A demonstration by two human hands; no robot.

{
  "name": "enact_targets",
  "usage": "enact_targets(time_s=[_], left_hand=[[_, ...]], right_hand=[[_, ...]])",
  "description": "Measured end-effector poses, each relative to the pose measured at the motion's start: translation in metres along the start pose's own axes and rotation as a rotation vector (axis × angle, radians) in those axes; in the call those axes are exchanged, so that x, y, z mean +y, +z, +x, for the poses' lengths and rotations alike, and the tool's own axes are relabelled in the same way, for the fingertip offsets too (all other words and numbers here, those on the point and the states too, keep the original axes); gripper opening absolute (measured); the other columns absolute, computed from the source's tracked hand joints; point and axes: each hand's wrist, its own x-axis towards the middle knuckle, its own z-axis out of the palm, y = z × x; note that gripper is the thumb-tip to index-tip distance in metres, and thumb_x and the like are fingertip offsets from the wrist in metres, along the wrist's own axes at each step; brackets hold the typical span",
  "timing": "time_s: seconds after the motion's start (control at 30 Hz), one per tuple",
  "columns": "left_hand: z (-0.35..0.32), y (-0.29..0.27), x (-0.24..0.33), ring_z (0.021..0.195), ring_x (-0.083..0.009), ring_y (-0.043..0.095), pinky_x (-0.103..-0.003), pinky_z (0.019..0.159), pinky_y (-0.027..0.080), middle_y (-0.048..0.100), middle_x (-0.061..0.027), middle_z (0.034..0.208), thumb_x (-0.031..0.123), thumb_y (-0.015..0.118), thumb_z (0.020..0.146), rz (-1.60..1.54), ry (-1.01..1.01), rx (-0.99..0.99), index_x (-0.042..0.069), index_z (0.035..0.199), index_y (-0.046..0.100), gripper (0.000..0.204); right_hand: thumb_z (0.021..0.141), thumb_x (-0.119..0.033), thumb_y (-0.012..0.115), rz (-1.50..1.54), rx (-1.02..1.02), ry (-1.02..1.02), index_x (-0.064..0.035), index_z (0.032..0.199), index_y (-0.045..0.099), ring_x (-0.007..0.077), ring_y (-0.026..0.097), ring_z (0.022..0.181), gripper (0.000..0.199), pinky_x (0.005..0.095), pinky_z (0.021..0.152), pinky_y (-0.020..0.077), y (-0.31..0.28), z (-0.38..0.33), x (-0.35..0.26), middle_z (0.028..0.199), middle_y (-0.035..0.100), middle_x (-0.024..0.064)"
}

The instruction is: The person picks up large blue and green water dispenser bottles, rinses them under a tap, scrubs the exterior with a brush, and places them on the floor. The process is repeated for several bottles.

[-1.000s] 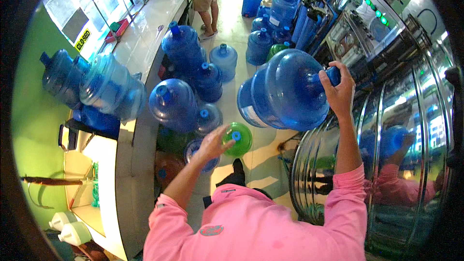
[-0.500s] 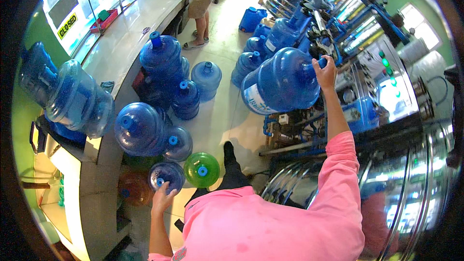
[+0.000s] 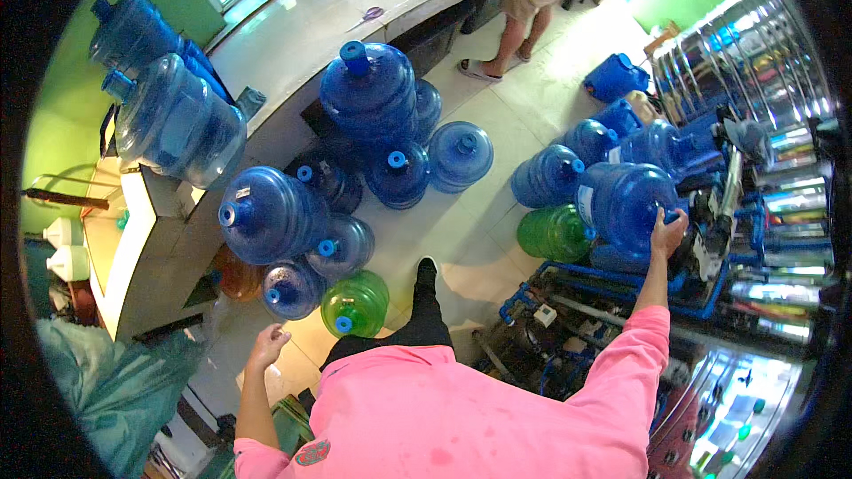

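Observation:
My right hand (image 3: pixel 667 232) grips the neck of a large blue water jug (image 3: pixel 624 198), its fingers closed round the top. The jug is tilted, neck toward me, among other jugs by the pipes on the right. A green jug (image 3: pixel 555 232) and a blue jug (image 3: pixel 548 176) stand at its left. Free of any object, my left hand (image 3: pixel 268 346) hangs at the lower left with loosely bent fingers. Nearest to it is a small dark blue jug (image 3: pixel 293 289), just beyond the fingertips. Beside that stands another green jug (image 3: pixel 355 303) with a blue cap.
Several blue jugs (image 3: pixel 368 93) stand along the counter (image 3: pixel 311 31), and more lie at its left end. Blue pipes (image 3: pixel 612 279) and steel equipment (image 3: pixel 781 115) line the right side. A person in shorts (image 3: pixel 532 0) stands farther off. Tiled floor (image 3: pixel 453 231) runs between the jug groups.
My right hand has brought the blue jug down and back among the jugs on the right. My left hand has come away from the small dark blue jug. The view has swung.

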Motion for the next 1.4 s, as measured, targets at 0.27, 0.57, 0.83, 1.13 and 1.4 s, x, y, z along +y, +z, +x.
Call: enact_targets(time_s=[0.27,0.57,0.83,1.13,1.4], left_hand=[[0.009,0.007,0.075,0.111,-0.0317,0.064,-0.04,0.095,0.05,0.066,-0.0234,0.121,0.037,0.071,0.087,-0.036,0.004,0.038,-0.006,0.13,0.056,0.062],[0.001,0.024,0.138,0.115,-0.0339,0.062,-0.043,0.098,0.048,0.064,-0.0237,0.122,0.047,0.067,0.088,0.046,0.045,0.043,-0.002,0.132,0.055,0.067],[0.024,0.058,0.114,0.11,-0.0342,0.063,-0.042,0.095,0.05,0.064,-0.0245,0.119,0.048,0.068,0.088,-0.019,-0.036,-0.034,-0.001,0.132,0.055,0.068],[0.063,0.115,0.131,0.116,-0.0342,0.062,-0.042,0.098,0.048,0.063,-0.0238,0.126,0.048,0.066,0.088,-0.209,0.094,-0.096,-0.001,0.134,0.054,0.069],[0.076,0.088,0.183,0.121,-0.0358,0.059,-0.041,0.103,0.046,0.06,-0.0235,0.131,0.047,0.064,0.09,-0.271,0.199,-0.014,-0.001,0.135,0.053,0.068]], right_hand=[[0.081,-0.032,0.078,-0.063,-0.124,-0.01,-0.0004,0.117,0.057,0.0386,0.057,0.113,0.052,0.0458,0.097,0.0462,0.052,0.054,0.022,0.117,0.06,0.0197],[0.086,-0.03,0.072,-0.168,-0.16,-0.003,0.0003,0.128,0.054,0.0392,0.055,0.12,0.055,0.0474,0.099,0.0468,0.107,0.103,0.035,0.128,0.055,0.0208],[0.081,-0.041,0.071,-0.452,-0.508,0.052,-0.0075,0.14,0.048,0.0376,0.05,0.128,0.072,0.0491,0.107,0.0406,0.098,0.118,0.05,0.141,0.051,0.0154],[0.082,-0.032,0.077,0.352,-1.191,-0.505,-0.002,0.134,0.057,0.0338,0.052,0.128,0.064,0.0407,0.108,0.0402,0.162,-0.06,-0.213,0.135,0.057,0.0223],[0.08,-0.02,0.076,0.982,-0.708,-1.044,-0.0081,0.135,0.046,0.0402,0.042,0.134,0.063,0.0478,0.11,0.0376,0.109,-0.16,-0.581,0.141,0.045,0.023]])
